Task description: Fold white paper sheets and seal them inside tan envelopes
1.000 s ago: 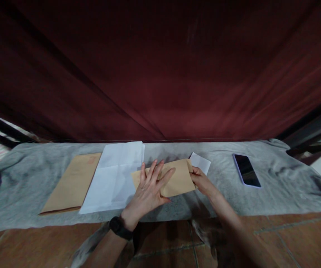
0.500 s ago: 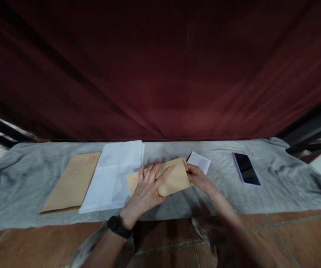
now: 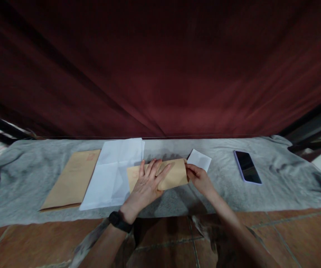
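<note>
A brown envelope (image 3: 175, 175), folded over on itself, lies in front of me on the grey cloth. My left hand (image 3: 147, 184) rests flat on it with the fingers spread, pressing on the folded part; a dark watch is on that wrist. At the envelope's right edge, my right hand (image 3: 199, 179) pinches the paper between thumb and fingers, though the fingertips are partly hidden. Just behind the right hand lies a small white paper (image 3: 200, 160), partly covered by the hand and envelope.
Left of my hands lie white paper sheets (image 3: 112, 175) with fold creases and a stack of brown envelopes (image 3: 72, 179). A phone in a purple case (image 3: 248, 167) is on the right. The grey cloth (image 3: 219, 201) ends at a tiled floor; a dark red curtain (image 3: 160, 74) hangs behind.
The envelope's folded part looks flatter and narrower under my hands. My right hand has shifted slightly left along with its right edge. My left hand stays nearly in place.
</note>
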Action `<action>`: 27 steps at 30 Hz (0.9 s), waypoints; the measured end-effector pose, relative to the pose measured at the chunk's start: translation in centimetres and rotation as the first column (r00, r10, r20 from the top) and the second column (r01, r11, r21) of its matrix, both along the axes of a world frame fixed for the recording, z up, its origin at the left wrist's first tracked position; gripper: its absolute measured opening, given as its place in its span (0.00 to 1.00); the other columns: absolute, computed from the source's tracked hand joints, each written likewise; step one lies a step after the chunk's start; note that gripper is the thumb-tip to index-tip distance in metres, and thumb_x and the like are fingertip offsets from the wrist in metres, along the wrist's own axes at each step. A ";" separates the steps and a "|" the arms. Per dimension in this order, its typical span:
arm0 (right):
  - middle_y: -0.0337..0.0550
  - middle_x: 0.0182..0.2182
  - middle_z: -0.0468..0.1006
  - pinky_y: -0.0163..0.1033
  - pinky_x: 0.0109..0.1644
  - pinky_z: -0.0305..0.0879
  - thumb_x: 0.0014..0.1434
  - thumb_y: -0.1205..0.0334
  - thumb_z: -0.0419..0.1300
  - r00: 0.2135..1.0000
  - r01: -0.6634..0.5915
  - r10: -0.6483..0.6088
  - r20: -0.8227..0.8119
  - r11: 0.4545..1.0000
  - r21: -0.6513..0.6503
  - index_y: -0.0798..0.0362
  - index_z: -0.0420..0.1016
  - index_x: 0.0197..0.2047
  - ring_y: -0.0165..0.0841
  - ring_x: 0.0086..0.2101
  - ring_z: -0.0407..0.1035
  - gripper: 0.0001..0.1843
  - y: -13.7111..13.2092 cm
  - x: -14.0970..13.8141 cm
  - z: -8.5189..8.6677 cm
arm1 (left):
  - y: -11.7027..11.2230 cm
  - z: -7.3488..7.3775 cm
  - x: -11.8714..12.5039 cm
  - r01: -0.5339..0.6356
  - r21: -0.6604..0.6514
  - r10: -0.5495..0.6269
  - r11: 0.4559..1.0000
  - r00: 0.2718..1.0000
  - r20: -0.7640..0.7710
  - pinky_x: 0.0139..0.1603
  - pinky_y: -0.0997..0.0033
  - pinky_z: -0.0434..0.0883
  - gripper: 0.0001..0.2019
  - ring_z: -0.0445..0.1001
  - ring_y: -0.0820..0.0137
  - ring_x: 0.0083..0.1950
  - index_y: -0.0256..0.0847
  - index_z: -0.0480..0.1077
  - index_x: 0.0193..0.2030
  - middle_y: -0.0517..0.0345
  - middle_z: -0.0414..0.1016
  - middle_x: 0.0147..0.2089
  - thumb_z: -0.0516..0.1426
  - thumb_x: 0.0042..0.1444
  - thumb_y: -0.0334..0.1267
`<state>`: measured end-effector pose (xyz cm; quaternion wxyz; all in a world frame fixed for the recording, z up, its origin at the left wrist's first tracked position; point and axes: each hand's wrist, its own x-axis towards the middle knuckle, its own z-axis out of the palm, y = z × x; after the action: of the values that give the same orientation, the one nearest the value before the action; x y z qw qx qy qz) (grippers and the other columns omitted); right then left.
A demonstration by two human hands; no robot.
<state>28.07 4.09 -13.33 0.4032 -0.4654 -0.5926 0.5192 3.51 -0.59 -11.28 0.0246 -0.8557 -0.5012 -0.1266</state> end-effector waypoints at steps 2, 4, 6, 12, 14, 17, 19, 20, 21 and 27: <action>0.40 0.32 0.82 0.43 0.45 0.69 0.53 0.52 0.66 0.980 -0.157 0.128 -0.151 0.968 -0.197 0.50 0.81 0.38 0.39 0.37 0.75 0.12 -0.4 0.2 0.2 | 0.0 0.0 0.1 0.037 -0.006 -0.037 0.999 0.999 -0.011 0.75 0.35 0.38 0.49 0.50 0.47 0.76 0.50 0.46 0.77 0.42 0.54 0.75 0.65 0.52 0.37; 0.42 0.32 0.82 0.43 0.43 0.70 0.48 0.52 0.69 0.938 -0.278 0.170 -0.304 0.890 -0.361 0.51 0.81 0.38 0.38 0.35 0.76 0.15 -0.9 0.5 0.5 | 0.0 0.0 0.2 0.089 -0.012 -0.090 0.996 0.996 -0.021 0.75 0.36 0.39 0.50 0.49 0.49 0.77 0.52 0.45 0.77 0.45 0.53 0.76 0.65 0.52 0.34; 0.43 0.33 0.83 0.43 0.43 0.72 0.47 0.52 0.70 0.906 -0.327 0.149 -0.397 0.842 -0.429 0.50 0.81 0.40 0.39 0.36 0.77 0.17 -1.4 0.8 1.0 | -0.1 0.1 0.4 0.135 -0.014 -0.135 0.991 0.991 -0.023 0.75 0.37 0.39 0.50 0.47 0.49 0.77 0.54 0.45 0.77 0.47 0.52 0.77 0.66 0.51 0.32; 0.43 0.34 0.84 0.50 0.57 0.67 0.45 0.58 0.70 0.914 -0.386 0.305 -0.266 0.853 -0.350 0.49 0.82 0.34 0.44 0.46 0.75 0.10 -2.1 0.7 0.7 | -0.4 -0.1 0.7 0.189 -0.051 -0.191 0.981 0.981 -0.031 0.76 0.37 0.40 0.52 0.46 0.48 0.78 0.55 0.47 0.76 0.50 0.52 0.77 0.67 0.48 0.29; 0.45 0.34 0.84 0.52 0.59 0.65 0.44 0.61 0.69 0.934 -0.355 0.321 -0.158 0.888 -0.291 0.49 0.83 0.32 0.47 0.48 0.74 0.08 -2.0 0.4 0.2 | -0.4 -0.2 0.8 0.201 -0.073 -0.203 0.977 0.979 -0.032 0.76 0.38 0.40 0.52 0.46 0.48 0.78 0.55 0.47 0.76 0.50 0.51 0.77 0.66 0.48 0.28; 0.44 0.36 0.84 0.54 0.60 0.64 0.42 0.65 0.67 0.958 -0.285 0.274 -0.080 0.935 -0.212 0.48 0.83 0.32 0.49 0.48 0.74 0.10 -1.7 0.2 -0.3 | -0.4 -0.2 0.8 0.203 -0.085 -0.205 0.976 0.979 -0.019 0.75 0.38 0.39 0.52 0.46 0.49 0.78 0.54 0.47 0.76 0.48 0.45 0.79 0.65 0.48 0.27; 0.41 0.36 0.84 0.54 0.60 0.65 0.44 0.65 0.66 0.955 -0.295 0.285 -0.079 0.938 -0.181 0.46 0.83 0.33 0.48 0.47 0.74 0.10 -1.4 0.2 -0.4 | -0.3 -0.3 0.7 0.190 -0.095 -0.191 0.977 0.982 -0.004 0.75 0.37 0.38 0.51 0.47 0.50 0.78 0.53 0.47 0.76 0.45 0.43 0.79 0.64 0.48 0.28; 0.40 0.35 0.84 0.54 0.59 0.66 0.44 0.64 0.66 0.947 -0.322 0.312 -0.082 0.930 -0.180 0.45 0.83 0.32 0.47 0.46 0.75 0.09 -1.3 0.3 -0.3 | -0.2 -0.4 0.6 0.184 -0.103 -0.184 0.978 0.983 0.006 0.75 0.37 0.37 0.51 0.47 0.50 0.77 0.52 0.47 0.76 0.44 0.45 0.79 0.64 0.48 0.29; 0.39 0.34 0.84 0.54 0.58 0.67 0.44 0.63 0.66 0.935 -0.355 0.345 -0.082 0.916 -0.185 0.45 0.83 0.31 0.47 0.45 0.75 0.08 -1.2 0.4 -0.2 | -0.2 -0.4 0.4 0.180 -0.112 -0.180 0.977 0.984 0.015 0.75 0.37 0.37 0.51 0.48 0.49 0.77 0.51 0.47 0.77 0.43 0.48 0.78 0.65 0.47 0.30; 0.38 0.28 0.82 0.46 0.44 0.75 0.35 0.66 0.73 0.962 -0.248 0.203 -0.183 0.930 -0.272 0.48 0.81 0.28 0.42 0.37 0.76 0.13 -1.4 0.0 -0.2 | 0.0 -0.6 0.0 0.165 -0.133 -0.160 0.977 0.986 0.047 0.75 0.35 0.37 0.52 0.51 0.47 0.75 0.48 0.48 0.76 0.41 0.59 0.72 0.66 0.46 0.36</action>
<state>28.07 2.68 -13.51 0.3113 -0.4077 -0.5268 0.6777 3.55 -0.62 -11.91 -0.0534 -0.8909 -0.4376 -0.1093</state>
